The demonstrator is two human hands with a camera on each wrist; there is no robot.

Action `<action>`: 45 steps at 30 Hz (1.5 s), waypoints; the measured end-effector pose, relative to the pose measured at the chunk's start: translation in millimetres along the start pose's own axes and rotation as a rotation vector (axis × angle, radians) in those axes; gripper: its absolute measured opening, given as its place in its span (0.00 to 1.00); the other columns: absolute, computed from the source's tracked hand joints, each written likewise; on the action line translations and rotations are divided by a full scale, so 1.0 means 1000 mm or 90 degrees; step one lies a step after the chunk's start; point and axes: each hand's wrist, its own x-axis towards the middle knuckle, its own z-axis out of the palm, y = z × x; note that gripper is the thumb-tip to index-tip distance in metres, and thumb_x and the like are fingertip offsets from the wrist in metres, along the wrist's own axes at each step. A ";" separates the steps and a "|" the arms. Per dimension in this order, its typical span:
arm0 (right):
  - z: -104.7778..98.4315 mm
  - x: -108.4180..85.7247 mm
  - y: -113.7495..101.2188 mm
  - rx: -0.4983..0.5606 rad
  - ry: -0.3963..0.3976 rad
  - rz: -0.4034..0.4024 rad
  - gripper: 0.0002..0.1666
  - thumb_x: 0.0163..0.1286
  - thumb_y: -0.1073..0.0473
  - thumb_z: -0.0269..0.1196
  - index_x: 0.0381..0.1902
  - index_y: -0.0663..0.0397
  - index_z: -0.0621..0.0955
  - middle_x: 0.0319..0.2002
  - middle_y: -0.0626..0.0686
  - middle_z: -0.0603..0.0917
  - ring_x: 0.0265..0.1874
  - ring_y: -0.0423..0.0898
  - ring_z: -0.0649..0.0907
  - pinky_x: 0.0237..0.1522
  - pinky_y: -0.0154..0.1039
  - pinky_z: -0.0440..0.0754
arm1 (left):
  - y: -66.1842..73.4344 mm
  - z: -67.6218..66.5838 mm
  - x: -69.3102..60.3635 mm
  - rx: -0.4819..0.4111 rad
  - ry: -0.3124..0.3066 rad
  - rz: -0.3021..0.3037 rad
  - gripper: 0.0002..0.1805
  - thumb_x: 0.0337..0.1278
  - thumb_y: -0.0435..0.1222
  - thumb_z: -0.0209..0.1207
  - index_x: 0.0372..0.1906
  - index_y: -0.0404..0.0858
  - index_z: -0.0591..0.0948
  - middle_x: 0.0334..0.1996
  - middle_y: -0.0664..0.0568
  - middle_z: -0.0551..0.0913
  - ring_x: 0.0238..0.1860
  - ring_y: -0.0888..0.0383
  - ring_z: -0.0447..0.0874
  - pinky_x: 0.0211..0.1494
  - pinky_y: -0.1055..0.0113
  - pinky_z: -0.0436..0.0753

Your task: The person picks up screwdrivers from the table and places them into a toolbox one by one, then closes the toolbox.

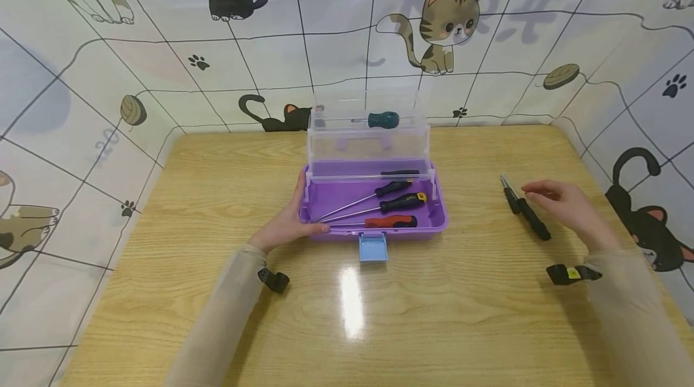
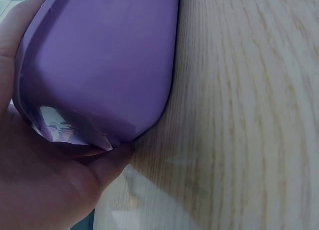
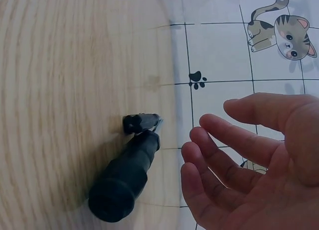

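A purple toolbox [image 1: 374, 235] stands on the table with its clear lid [image 1: 368, 143] raised. My left hand [image 1: 287, 218] grips its left end, thumb on the front rim and fingers round the side. In the left wrist view the fingers press against the purple wall [image 2: 109, 56]. Inside lie a red-handled screwdriver [image 1: 391, 222], a yellow-tipped black screwdriver [image 1: 403, 202] and other black-handled ones. To the right, a black-handled tool [image 1: 534, 220] with a metal tip lies beside a shorter black piece [image 1: 511, 200]. Just right of them hovers my right hand [image 1: 566, 206], fingers loosely bent, holding nothing.
A green-handled screwdriver [image 1: 383, 120] lies in the raised lid's tray. From the box's front hangs a blue latch [image 1: 373, 248]. The wooden table [image 1: 450, 308] meets a cat-patterned sheet [image 1: 336, 55] at the back and sides.
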 end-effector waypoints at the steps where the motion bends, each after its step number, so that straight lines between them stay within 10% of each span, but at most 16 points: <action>1: 0.000 -0.001 0.001 0.003 0.001 -0.001 0.27 0.77 0.52 0.51 0.61 0.70 0.72 0.56 0.68 0.75 0.39 0.20 0.68 0.36 0.26 0.72 | 0.000 0.000 0.000 0.004 0.002 -0.008 0.72 0.45 0.30 0.72 0.72 0.64 0.24 0.76 0.57 0.27 0.75 0.49 0.33 0.72 0.48 0.41; 14: 0.006 -0.005 0.015 -0.026 -0.003 0.044 0.28 0.77 0.52 0.50 0.60 0.73 0.71 0.55 0.75 0.72 0.51 0.67 0.73 0.36 0.33 0.75 | 0.001 0.001 -0.003 0.016 0.009 -0.016 0.71 0.45 0.36 0.74 0.72 0.68 0.25 0.75 0.60 0.27 0.75 0.52 0.32 0.73 0.50 0.40; 23: 0.012 -0.006 0.023 -0.051 -0.015 0.039 0.27 0.75 0.55 0.54 0.59 0.76 0.71 0.52 0.76 0.73 0.50 0.72 0.74 0.42 0.52 0.78 | 0.001 0.001 -0.004 0.020 0.010 -0.016 0.71 0.46 0.36 0.73 0.71 0.69 0.25 0.75 0.60 0.28 0.75 0.53 0.32 0.73 0.49 0.39; 35: 0.019 -0.007 0.024 -0.037 -0.013 0.046 0.28 0.69 0.61 0.61 0.59 0.77 0.69 0.48 0.73 0.75 0.49 0.71 0.75 0.33 0.32 0.76 | 0.001 0.000 -0.003 0.025 0.012 -0.017 0.71 0.45 0.39 0.74 0.72 0.69 0.25 0.75 0.61 0.28 0.75 0.53 0.33 0.73 0.50 0.40; 45: 0.020 -0.007 0.025 -0.045 0.005 0.074 0.28 0.71 0.60 0.59 0.60 0.76 0.69 0.49 0.74 0.74 0.49 0.70 0.74 0.35 0.40 0.77 | 0.002 0.000 -0.003 0.024 0.013 -0.019 0.70 0.46 0.37 0.73 0.71 0.70 0.26 0.75 0.61 0.28 0.75 0.54 0.33 0.73 0.49 0.40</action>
